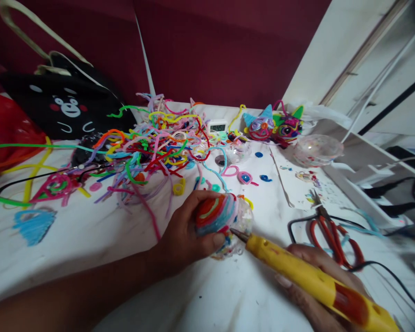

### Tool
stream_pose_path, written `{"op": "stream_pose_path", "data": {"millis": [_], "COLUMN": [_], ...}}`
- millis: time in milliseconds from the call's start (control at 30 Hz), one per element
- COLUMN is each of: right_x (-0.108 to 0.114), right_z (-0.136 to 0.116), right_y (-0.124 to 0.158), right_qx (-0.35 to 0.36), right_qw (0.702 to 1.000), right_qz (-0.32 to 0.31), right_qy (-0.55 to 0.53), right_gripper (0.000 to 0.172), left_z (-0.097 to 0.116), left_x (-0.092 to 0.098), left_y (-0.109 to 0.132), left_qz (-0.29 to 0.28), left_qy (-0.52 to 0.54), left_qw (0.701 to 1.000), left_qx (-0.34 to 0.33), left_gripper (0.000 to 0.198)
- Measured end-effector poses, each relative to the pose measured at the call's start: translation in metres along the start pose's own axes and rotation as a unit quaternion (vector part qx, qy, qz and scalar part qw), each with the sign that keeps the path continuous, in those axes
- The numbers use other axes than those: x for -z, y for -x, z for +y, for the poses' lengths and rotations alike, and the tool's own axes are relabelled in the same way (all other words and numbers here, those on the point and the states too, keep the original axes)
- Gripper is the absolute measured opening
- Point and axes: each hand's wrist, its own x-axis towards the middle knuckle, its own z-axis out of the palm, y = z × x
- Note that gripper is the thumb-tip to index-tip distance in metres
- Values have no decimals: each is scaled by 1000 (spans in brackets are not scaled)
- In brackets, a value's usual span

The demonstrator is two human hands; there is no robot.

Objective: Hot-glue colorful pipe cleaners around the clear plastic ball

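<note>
My left hand (185, 233) is closed around a rounded piece (216, 214) covered in striped orange, blue and pink fuzzy pipe cleaners. Clear plastic with coloured specks shows on its right side and underneath. My right hand (307, 306) grips a yellow pen-shaped tool (287, 260) with a reddish-orange section. Its pointed metal tip meets or nearly meets the rounded piece beside my left thumb; contact cannot be made out for certain. My palm and the tool hide part of my right fingers.
A tangled heap of pipe cleaners (159, 147) lies behind my hands. Red-handled pliers (335, 240) and a black cord rest at right, near a white tray (356, 189). Two animal-face crafts (261, 127) and a clear bowl (318, 150) stand farther back. A black bag (69, 110) is at left.
</note>
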Motion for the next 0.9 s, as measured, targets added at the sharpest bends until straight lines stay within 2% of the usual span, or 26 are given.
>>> {"op": "stream_pose_path", "data": {"millis": [133, 200, 267, 333, 400, 533, 633, 733, 833, 900], "right_x": [1, 2, 6, 11, 14, 7, -1, 3, 21, 33], "right_z": [-6, -15, -26, -35, -40, -37, -29, -24, -26, -30], "right_y": [-8, -13, -19, -25, -31, -41, -45, -47, -54, -67], "right_qx": [-17, -70, -156, -230, -267, -272, -257, -225, -169, -82], "right_qw": [999, 989, 969, 946, 929, 903, 891, 913, 953, 964], "right_qz": [28, 64, 69, 42, 7, -90, -165, -227, -250, -226], "right_qy": [-43, -111, -179, -225, -257, -319, -337, -254, -35, 113], "right_gripper": [24, 23, 22, 30, 36, 42, 43, 39, 36, 34], "left_z": [1, 2, 3, 6, 10, 17, 16, 13, 10, 9], "left_x": [-1, 0, 2, 6, 11, 22, 27, 30, 31, 31], "left_y": [2, 1, -3, -10, -20, -37, -41, -41, -41, -42], "left_qz": [-1, 7, 32, 82, 148, 278, 291, 275, 275, 276], "left_qy": [-1, -4, -4, -1, 9, 34, 43, 32, 19, 15], "left_qw": [1000, 1000, 999, 997, 989, 960, 955, 960, 960, 960], "left_qx": [-9, -8, -5, -9, -20, -24, -33, -39, -48, -54], "left_gripper": [55, 55, 54, 52, 48, 39, 39, 40, 41, 43]}}
